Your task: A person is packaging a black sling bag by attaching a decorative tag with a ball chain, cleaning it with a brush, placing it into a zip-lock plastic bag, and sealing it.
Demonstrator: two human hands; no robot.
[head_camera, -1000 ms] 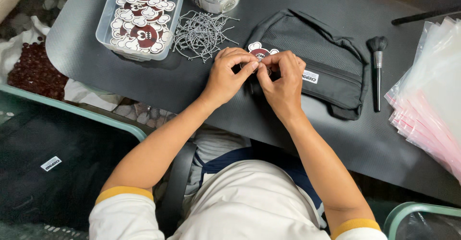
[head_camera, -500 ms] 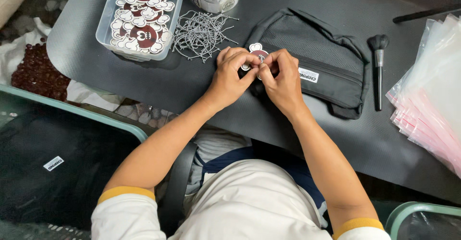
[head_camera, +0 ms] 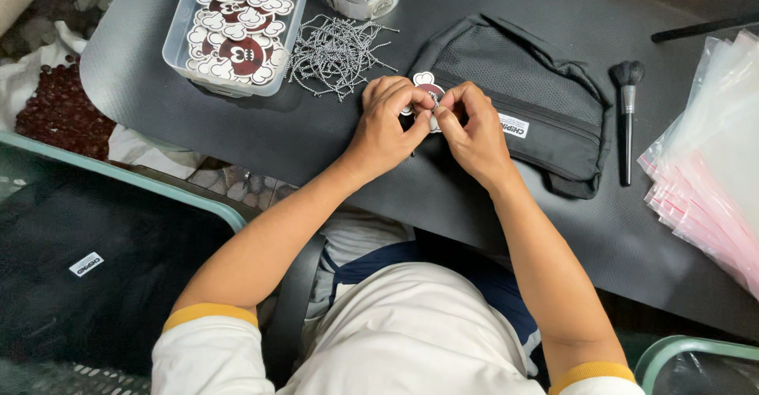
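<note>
I see a small red and white charm (head_camera: 428,89) pinched between my fingers. My left hand (head_camera: 387,122) and right hand (head_camera: 473,130) are both closed tight on it, fingertips touching. Right under them lies a black pouch (head_camera: 538,102) on the dark mat (head_camera: 237,134). Just past my left fingers is a pile of bead chains (head_camera: 336,51), then a clear box of charms (head_camera: 237,23). Past my right fingers lies a brush (head_camera: 626,118), then plastic bags (head_camera: 711,173) at the mat's edge. There is bare mat below my wrists.

Even, soft overhead light, fairly bright; faint shadows under the hands on the dark desk (head_camera: 506,229). Sharp focus throughout, mild glare on plastic bags (head_camera: 711,166).
</note>
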